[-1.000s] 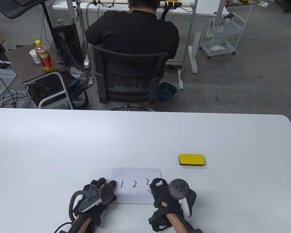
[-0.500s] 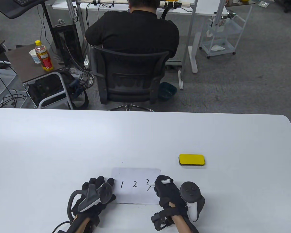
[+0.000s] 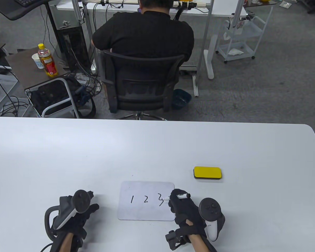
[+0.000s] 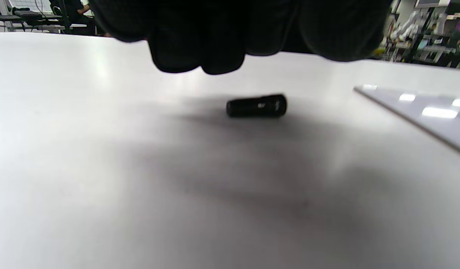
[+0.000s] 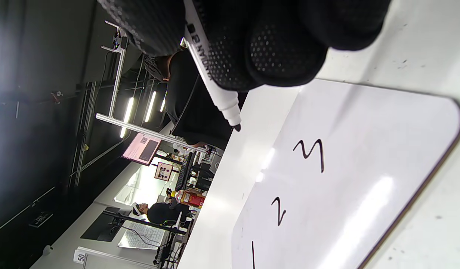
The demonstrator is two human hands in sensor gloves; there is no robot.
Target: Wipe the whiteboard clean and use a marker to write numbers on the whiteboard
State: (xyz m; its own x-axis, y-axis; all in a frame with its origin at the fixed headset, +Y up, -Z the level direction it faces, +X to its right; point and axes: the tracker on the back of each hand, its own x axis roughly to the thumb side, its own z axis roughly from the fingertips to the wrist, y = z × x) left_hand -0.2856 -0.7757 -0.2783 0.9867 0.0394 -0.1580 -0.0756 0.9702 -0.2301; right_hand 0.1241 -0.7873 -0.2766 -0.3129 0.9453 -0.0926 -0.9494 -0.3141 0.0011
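The small whiteboard (image 3: 146, 210) lies near the table's front edge and bears the black numbers 1, 2 and 3. My right hand (image 3: 176, 200) sits at the board's right edge and grips a white marker (image 3: 179, 196). The marker (image 5: 209, 71) points its black tip toward the 3 on the whiteboard (image 5: 349, 209); whether the tip touches the board cannot be told. My left hand (image 3: 90, 206) rests on the table left of the board, apart from it and holding nothing. A black marker cap (image 4: 256, 106) lies on the table just beyond its fingers (image 4: 200, 56).
A yellow eraser (image 3: 207, 173) lies on the white table (image 3: 68, 157), behind and to the right of the board. Beyond the table's far edge a person in black sits on an office chair (image 3: 141, 81) with their back to me.
My left hand has come off the board's left edge and slid left onto the bare table. My right hand has shifted right with the marker, and the 3 now stands whole.
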